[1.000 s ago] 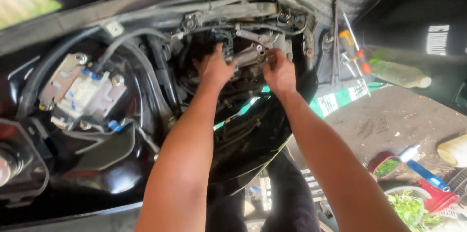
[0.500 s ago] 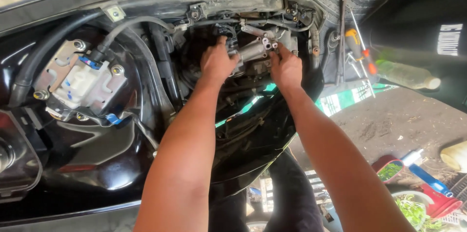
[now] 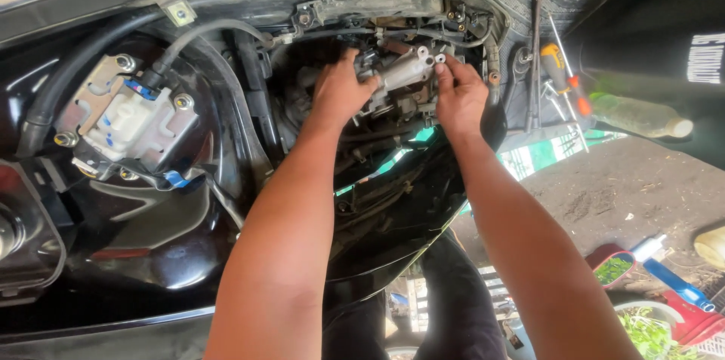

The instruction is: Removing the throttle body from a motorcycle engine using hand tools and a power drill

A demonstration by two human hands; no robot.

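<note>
Both my arms reach into the open body of a black scooter point(image 3: 189, 254). My left hand point(image 3: 338, 92) is closed around the left side of a grey metal engine part point(image 3: 404, 69) deep in the bay. My right hand point(image 3: 461, 96) pinches the right end of the same part with thumb and fingers. Dark hoses and cables point(image 3: 226, 35) run around the part. Its underside is hidden by my hands.
A grey bracket with a white connector point(image 3: 124, 118) sits at left. Screwdrivers and a long T-handle wrench point(image 3: 535, 58) lie on a mat at right, beside a plastic bottle point(image 3: 642, 115). Dirt ground, a red tub point(image 3: 680, 322) and green scraps lie at lower right.
The view has shifted slightly. My left hand has slid to the left side of the metal part, and my right hand has risen to its right end.
</note>
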